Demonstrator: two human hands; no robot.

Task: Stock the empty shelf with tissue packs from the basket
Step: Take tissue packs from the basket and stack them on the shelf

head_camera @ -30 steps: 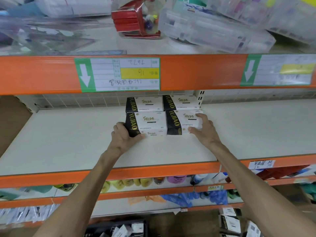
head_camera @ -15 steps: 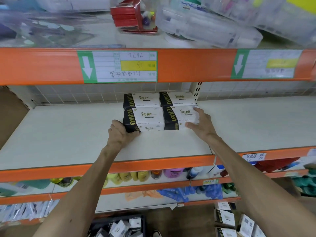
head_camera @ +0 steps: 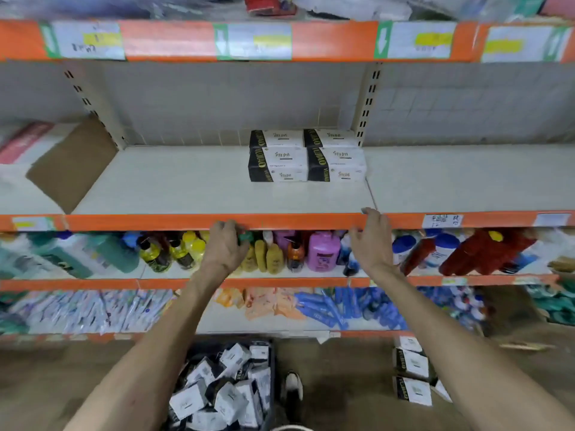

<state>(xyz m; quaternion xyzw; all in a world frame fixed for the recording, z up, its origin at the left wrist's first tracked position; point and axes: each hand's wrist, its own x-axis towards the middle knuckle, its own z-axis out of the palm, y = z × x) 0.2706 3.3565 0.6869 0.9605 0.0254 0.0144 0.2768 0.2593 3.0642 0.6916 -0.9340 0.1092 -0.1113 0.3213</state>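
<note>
Empty hands at the shelf's orange front edge

The fingers [head_camera: 222,227] of the left hand [head_camera: 224,250] hang loosely curled, and those of the right hand [head_camera: 371,242] are relaxed and slightly spread; neither holds anything. A tight block of tissue packs [head_camera: 306,157] sits toward the back of the shelf [head_camera: 186,181]. More packs fill the dark basket [head_camera: 271,365] on the floor below.

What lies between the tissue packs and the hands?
Head view: only bare shelf board and its orange front edge separate the tissue packs from the left hand and right hand.
</note>
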